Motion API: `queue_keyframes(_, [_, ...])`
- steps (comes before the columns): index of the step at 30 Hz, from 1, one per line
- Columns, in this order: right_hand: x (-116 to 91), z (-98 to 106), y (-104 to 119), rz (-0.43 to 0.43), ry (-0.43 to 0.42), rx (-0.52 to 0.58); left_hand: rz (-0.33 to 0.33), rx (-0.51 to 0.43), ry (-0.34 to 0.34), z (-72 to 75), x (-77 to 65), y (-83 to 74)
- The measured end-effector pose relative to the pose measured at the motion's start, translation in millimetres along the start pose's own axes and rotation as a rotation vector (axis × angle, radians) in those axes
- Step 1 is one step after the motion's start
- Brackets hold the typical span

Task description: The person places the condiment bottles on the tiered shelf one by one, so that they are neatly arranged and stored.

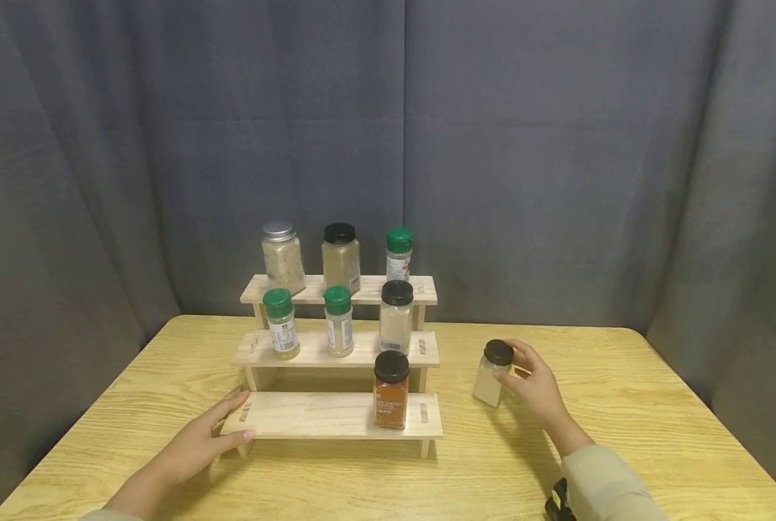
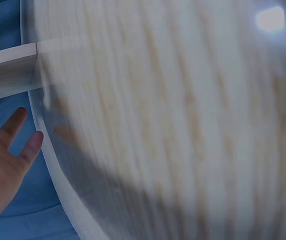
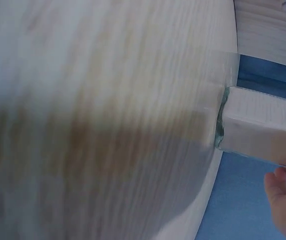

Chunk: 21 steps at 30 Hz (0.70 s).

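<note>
A three-step wooden rack [image 1: 296, 416] stands on the table. My left hand [image 1: 195, 441] rests at the left end of its lowest step, thumb at the front, fingers straight along the side; the left wrist view shows spread fingers [image 2: 17, 120]. To the right of the rack, my right hand [image 1: 534, 383] grips a square glass jar [image 1: 488, 383] of pale powder with a black lid, slightly tilted. In the right wrist view the jar [image 3: 260, 127] has its base close to the tabletop; contact I cannot tell. A jar of orange-red spice [image 1: 390, 401] stands on the lowest step's right.
On the middle step stand two green-capped shakers [image 1: 283, 336] and a black-lidded jar [image 1: 396, 325]. The top step bears a silver-lidded jar [image 1: 283, 260], a black-lidded jar [image 1: 340, 260] and a green-capped shaker [image 1: 398, 257]. Grey curtains [image 1: 524, 181] hang behind the wood-grain table [image 1: 622, 391].
</note>
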State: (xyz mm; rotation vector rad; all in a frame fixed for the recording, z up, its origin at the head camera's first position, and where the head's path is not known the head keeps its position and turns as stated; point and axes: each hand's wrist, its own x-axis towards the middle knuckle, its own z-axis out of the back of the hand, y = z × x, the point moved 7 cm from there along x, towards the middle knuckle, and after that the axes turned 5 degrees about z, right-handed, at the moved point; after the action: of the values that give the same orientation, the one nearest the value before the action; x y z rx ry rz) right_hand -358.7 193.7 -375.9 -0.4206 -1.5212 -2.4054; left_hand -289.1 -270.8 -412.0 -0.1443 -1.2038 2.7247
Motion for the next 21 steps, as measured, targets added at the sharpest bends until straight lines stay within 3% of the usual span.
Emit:
queue_keyframes(8, [0.9,-3.0,-2.1,-0.017,0.017,0.048,-0.011,-0.011,0.001,0.0,0.2,-0.7])
queue_keyframes(21, [-0.2,-1.9,-1.9,-0.069,-0.002,-0.028,-0.016,0.005,-0.013,0.4,0.5,-1.8])
